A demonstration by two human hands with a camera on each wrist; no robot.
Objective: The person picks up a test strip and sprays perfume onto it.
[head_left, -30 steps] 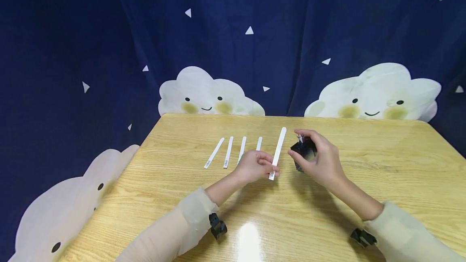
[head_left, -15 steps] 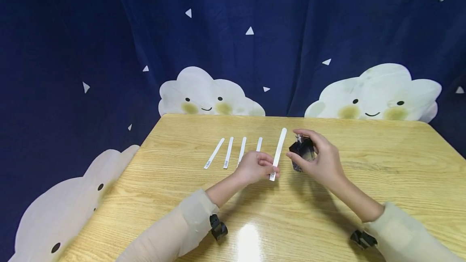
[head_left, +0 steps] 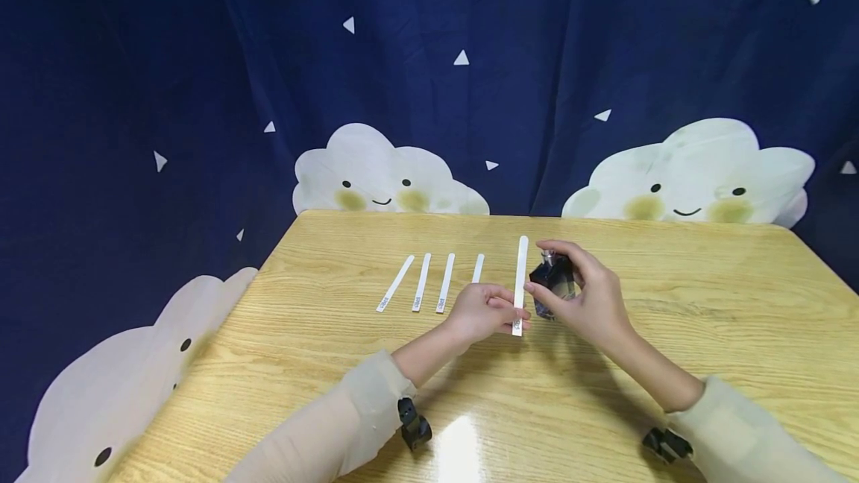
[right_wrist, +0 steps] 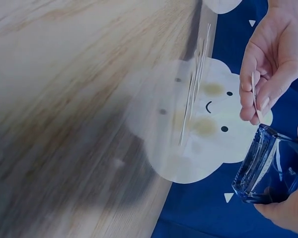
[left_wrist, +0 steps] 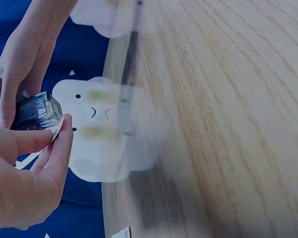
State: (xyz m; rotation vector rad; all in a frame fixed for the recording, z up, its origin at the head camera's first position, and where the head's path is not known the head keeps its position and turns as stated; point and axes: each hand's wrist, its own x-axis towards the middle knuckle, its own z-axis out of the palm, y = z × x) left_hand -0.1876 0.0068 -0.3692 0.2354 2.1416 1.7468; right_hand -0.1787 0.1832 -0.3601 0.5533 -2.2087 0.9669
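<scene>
In the head view my left hand (head_left: 478, 313) pinches the printed lower end of a white paper test strip (head_left: 521, 267), held nearly upright. My right hand (head_left: 599, 295) grips a dark glass perfume bottle (head_left: 555, 285) just right of the strip. Its index finger lies over the metal spray top, and the thumb is at the side facing the strip. Seen from the right wrist, the bottle's thick glass base (right_wrist: 253, 166) is close to the strip's edge (right_wrist: 256, 94). From the left wrist, the bottle (left_wrist: 37, 111) overlaps the left fingertips, and both are raised above the table.
Several more white test strips (head_left: 421, 283) lie in a row on the wooden table (head_left: 349, 386), left of my hands; one is partly covered by the left hand. A dark blue curtain (head_left: 416, 80) with cloud prints hangs behind the table. Each sleeve carries a black wrist device (head_left: 414, 425).
My left hand has moved slightly right with the strip, which now stands more upright and nearer the bottle. The right hand has shifted a little left with the bottle.
</scene>
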